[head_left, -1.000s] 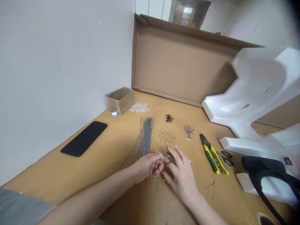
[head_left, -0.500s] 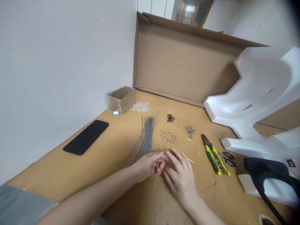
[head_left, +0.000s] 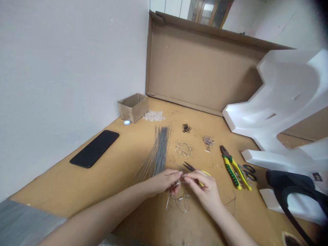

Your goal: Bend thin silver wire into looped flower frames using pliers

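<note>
My left hand [head_left: 169, 181] is closed in a pinch on a thin, curved silvery wire [head_left: 176, 185]. Close against it, my right hand [head_left: 203, 188] pinches at the same spot, its fingertips on the wire's end; any smaller part between them is too tiny to make out. Below the hands lie several looped wire pieces [head_left: 181, 203] on the table. Needle-nose pliers [head_left: 189, 166] with yellow handles rest partly behind my right hand. A bundle of straight grey wires [head_left: 161, 150] lies just beyond my left hand.
Farther back sit a wire-piece pile [head_left: 183, 149], black rings [head_left: 187, 128], a metal-bit cluster [head_left: 208, 140], clear beads [head_left: 154, 115] and a small cardboard box [head_left: 133, 107]. Yellow-green pliers [head_left: 232, 167] and scissors [head_left: 249, 172] lie right, near white foam [head_left: 284, 89]. A black phone [head_left: 94, 149] lies left.
My right hand has gone from spread fingers to a pinch beside the left fingertips. More of the needle-nose pliers and of the looped wires below now shows.
</note>
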The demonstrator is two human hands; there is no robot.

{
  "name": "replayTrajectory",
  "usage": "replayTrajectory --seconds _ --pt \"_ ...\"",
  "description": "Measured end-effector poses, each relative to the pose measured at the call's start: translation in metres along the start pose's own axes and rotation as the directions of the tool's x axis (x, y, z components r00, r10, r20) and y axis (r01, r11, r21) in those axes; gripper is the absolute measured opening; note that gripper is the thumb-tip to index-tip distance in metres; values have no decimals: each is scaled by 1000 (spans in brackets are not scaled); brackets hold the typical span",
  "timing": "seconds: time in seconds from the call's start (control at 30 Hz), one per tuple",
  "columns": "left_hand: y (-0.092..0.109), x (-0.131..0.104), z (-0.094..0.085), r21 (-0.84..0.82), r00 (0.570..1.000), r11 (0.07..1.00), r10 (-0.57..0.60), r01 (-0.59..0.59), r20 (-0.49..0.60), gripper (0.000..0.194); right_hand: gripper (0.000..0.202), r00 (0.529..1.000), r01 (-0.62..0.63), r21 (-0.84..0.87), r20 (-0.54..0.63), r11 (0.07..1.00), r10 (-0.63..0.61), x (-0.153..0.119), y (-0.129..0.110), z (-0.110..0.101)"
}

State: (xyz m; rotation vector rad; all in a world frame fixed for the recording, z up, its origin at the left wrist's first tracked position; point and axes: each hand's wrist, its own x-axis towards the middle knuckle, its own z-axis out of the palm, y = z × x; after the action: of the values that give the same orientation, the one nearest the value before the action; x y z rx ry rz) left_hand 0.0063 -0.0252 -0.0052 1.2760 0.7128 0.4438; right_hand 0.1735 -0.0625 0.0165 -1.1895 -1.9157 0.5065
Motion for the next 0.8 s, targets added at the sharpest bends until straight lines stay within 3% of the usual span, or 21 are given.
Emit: replayTrajectory --seconds 0.2,0.37,0.47,0.53,0.67,0.8 --pt "-2 3 -8 -39 999 998 -52 51 -8 47 19 981 -169 79 106 983 160 20 -9 -4" --pt "5 -1 -18 -82 999 996 42 -42 -4 39 20 982 -189 -77 -11 979 189 22 1 0" --pt "-1 0 -25 9 997 997 78 -78 19 69 22 977 -214 -105 -36 971 211 23 7 -1" --pt "-6 2 -29 79 993 991 112 -110 -24 71 23 973 -232 -97 -23 968 230 25 8 -4" --pt "-9 5 -34 62 991 993 103 -98 -86 54 23 966 -257 -67 10 964 258 28 11 -9" --pt "-4 4 -34 41 979 996 91 -85 -181 23 23 958 -283 -62 21 957 284 26 14 -13"
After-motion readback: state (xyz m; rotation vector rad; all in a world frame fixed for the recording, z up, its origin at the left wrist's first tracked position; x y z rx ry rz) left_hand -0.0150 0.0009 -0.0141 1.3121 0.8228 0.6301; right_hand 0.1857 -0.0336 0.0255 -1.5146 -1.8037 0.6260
